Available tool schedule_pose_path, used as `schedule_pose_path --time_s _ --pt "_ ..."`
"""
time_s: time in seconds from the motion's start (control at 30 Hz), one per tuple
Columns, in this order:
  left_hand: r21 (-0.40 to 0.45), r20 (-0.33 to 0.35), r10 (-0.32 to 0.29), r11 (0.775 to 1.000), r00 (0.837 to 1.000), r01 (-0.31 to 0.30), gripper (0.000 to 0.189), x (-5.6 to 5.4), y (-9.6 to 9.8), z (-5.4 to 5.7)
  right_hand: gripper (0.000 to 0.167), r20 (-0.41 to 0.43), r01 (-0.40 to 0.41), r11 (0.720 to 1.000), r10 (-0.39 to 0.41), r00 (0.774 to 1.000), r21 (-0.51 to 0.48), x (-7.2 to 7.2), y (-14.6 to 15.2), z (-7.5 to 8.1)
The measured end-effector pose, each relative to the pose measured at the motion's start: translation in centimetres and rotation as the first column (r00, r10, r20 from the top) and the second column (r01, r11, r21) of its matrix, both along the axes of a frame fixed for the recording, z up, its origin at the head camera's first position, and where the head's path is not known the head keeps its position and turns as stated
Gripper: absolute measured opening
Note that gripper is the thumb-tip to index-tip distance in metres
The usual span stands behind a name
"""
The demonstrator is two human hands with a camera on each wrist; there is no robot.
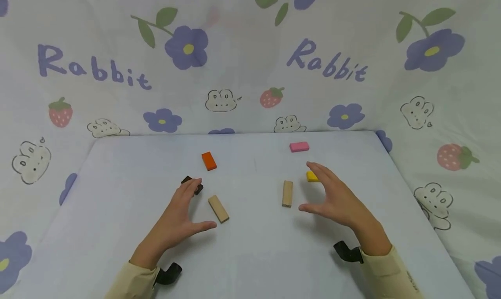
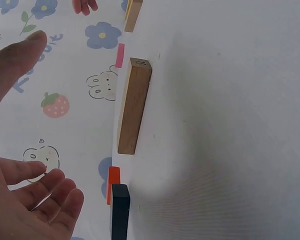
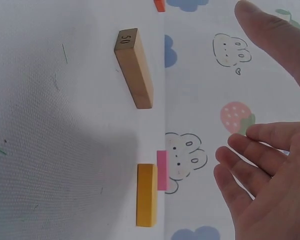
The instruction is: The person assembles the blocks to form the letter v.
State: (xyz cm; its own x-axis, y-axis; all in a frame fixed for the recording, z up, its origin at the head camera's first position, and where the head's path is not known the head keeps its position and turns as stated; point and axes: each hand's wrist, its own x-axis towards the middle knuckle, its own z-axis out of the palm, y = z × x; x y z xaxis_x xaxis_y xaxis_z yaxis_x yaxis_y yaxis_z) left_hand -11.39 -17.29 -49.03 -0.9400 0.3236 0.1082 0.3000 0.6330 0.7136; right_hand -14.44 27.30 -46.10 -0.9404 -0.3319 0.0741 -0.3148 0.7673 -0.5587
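My left hand [image 1: 178, 223] hovers over the left of the table with thumb and fingers spread apart, holding nothing. Its fingers partly cover a black block [image 1: 188, 180], and a plain wooden block [image 1: 218, 209] lies just right of its thumb. On the other side my right hand [image 1: 340, 199] is held the same way, also holding nothing. A second wooden block [image 1: 287, 194], with a number on its end in the right wrist view, lies left of that hand. Behind the right fingers shows a yellow block [image 1: 312, 176], partly hidden.
Farther back on the white table [image 1: 250, 264] lie an orange block [image 1: 209, 161] and a pink block [image 1: 299, 147]. A cloth [image 1: 242, 51] printed with rabbits, flowers and strawberries hangs behind the table's far edge. Each wrist wears a black camera mount.
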Motion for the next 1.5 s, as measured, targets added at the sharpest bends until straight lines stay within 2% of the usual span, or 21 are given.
schedule_pose_path --time_s 0.27,0.47,0.87,1.2,1.5 --pt "0.003 0.018 0.008 1.0 1.0 -0.008 0.116 -0.1 0.3 -0.2 0.115 0.01 0.008 1.0 -0.008 1.0 0.001 0.1 0.1 -0.4" --pt "0.016 0.042 0.006 1.0 0.999 -0.006 0.114 -0.2 0.5 -0.8 0.114 0.036 -0.001 1.0 0.002 0.999 -0.024 -0.3 0.0 -1.3" --pt "0.074 0.06 0.011 0.997 0.998 -0.015 0.11 -0.4 0.7 -2.3 0.105 0.031 -0.058 0.995 0.061 0.998 -0.083 -1.5 -0.2 -2.6" --pt "0.043 0.073 0.007 0.999 0.997 -0.01 0.102 -0.9 0.9 -2.9 0.1 0.101 -0.038 0.99 0.052 0.993 -0.139 -2.0 -0.7 -4.2" --pt "0.044 0.076 -0.02 0.999 0.997 0.016 0.091 -1.5 1.1 -3.3 0.095 0.092 -0.045 0.992 0.056 0.994 -0.121 -2.4 -0.7 -4.9"
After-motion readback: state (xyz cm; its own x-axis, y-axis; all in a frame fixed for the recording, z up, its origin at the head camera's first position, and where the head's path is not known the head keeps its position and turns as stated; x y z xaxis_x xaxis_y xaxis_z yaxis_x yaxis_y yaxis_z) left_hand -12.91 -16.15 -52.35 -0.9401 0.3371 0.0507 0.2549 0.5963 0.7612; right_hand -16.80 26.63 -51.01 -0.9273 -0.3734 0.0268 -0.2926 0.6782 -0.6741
